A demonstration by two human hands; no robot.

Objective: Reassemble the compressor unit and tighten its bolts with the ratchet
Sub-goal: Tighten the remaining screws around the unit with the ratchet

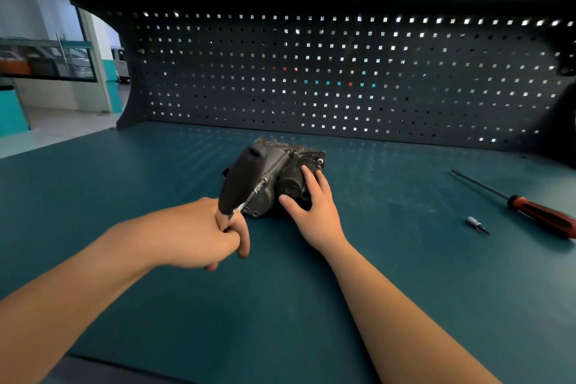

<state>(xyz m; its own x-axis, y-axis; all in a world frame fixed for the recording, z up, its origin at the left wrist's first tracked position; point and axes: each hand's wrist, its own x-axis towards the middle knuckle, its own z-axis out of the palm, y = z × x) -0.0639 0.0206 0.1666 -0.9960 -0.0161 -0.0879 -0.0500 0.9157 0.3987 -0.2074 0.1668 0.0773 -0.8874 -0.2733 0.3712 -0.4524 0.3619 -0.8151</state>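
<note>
Left grip (205, 234) clenching our black-handled steel ratchet (240, 184), right grip (314, 209) spread on the grey metal compressor (291, 179), we risk torque sliding it

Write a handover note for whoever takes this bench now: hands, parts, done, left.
Left hand: grip closed round the ratchet near its head, extension set against the compressor unit.
Right hand: fingers spread on the compressor unit, steadying it on the workbench.
Lying to the right: red-handled screwdriver, loose bit socket.
Done: housing looks assembled.
Left: bolt tightening; how many are tight cannot be told.
</note>
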